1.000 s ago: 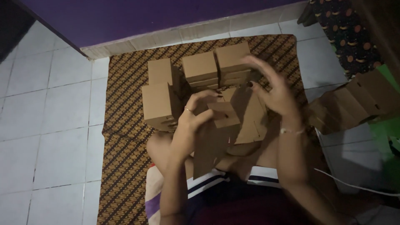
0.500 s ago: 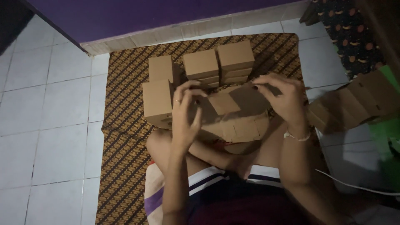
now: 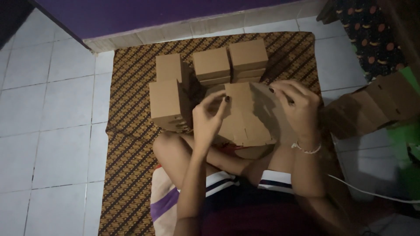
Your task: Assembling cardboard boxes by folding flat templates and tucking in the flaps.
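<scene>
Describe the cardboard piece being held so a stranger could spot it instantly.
Start at the brown patterned mat on the white tiled floor. Folded cardboard boxes stand in stacks at its far end. Just in front of them, the left hand and right hand hold an unfolded cardboard sheet, the only one still open with flaps showing.

The mat (image 3: 131,131) lies on the floor (image 3: 52,109), its far edge against the wall (image 3: 153,13). On it, stacks of boxes (image 3: 210,70) stand in a row beyond the person's knees. The flat card (image 3: 247,116) is held between the left hand (image 3: 210,118) and right hand (image 3: 297,107), just before those stacks. More flat cards (image 3: 376,107) lie off the mat to the right.
</scene>
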